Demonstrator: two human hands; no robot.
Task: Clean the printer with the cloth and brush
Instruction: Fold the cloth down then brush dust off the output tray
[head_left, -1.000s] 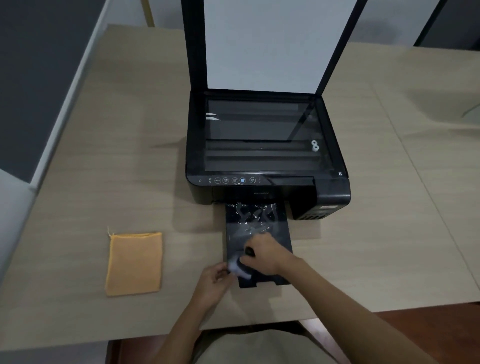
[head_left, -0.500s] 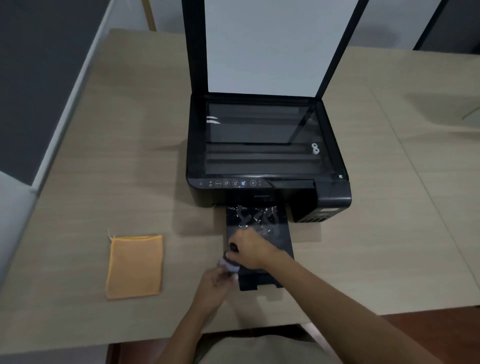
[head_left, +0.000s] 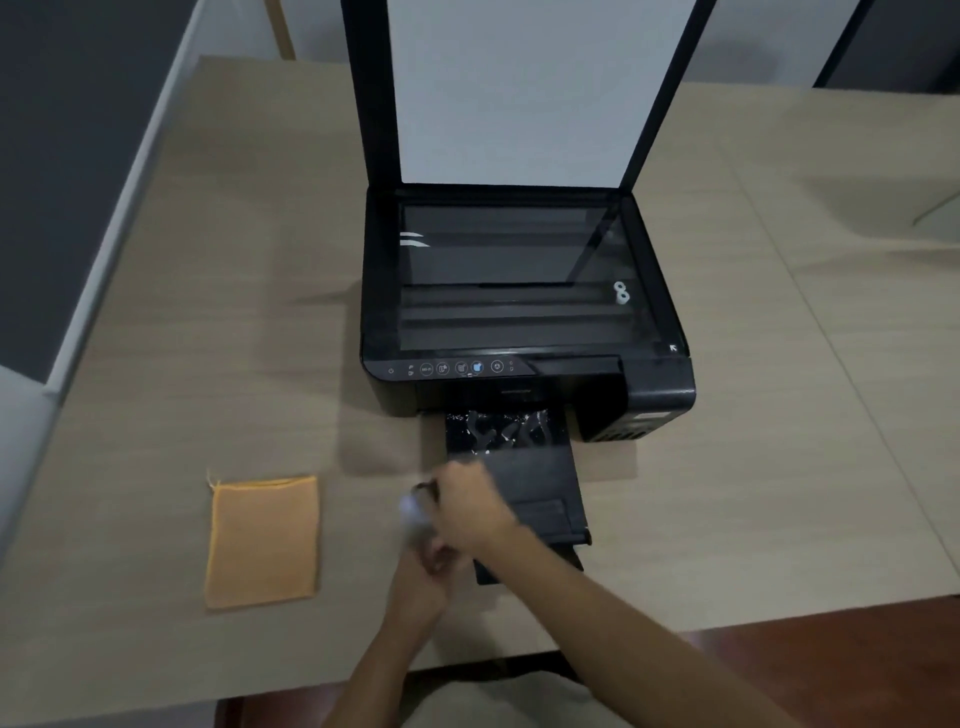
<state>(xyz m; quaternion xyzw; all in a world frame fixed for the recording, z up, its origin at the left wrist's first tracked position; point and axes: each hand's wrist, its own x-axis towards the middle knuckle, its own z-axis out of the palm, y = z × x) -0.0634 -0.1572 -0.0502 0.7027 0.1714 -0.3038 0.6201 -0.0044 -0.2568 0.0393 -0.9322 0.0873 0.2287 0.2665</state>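
Observation:
The black printer (head_left: 654, 387) stands mid-table with its scanner lid (head_left: 511, 93) raised and the glass (head_left: 509, 280) bare. Its output tray (head_left: 540, 483) is pulled out toward me, with white smears (head_left: 498, 431) near the slot. Just left of the tray's front corner, my right hand (head_left: 467, 512) grips a small blurred brush (head_left: 413, 514) that has a dark top and a pale end. My left hand (head_left: 423, 574) is right below it, fingers closed on the brush's lower end. The folded orange cloth (head_left: 262, 540) lies flat on the table to the left, apart from both hands.
The beige table (head_left: 208, 312) reaches to a grey partition on the left. Its front edge runs just beneath my forearms. A seam crosses the tabletop to the right of the printer.
Both hands, together with the brush, have slid left off the front of the output tray to its left corner. Cloth and printer have stayed put.

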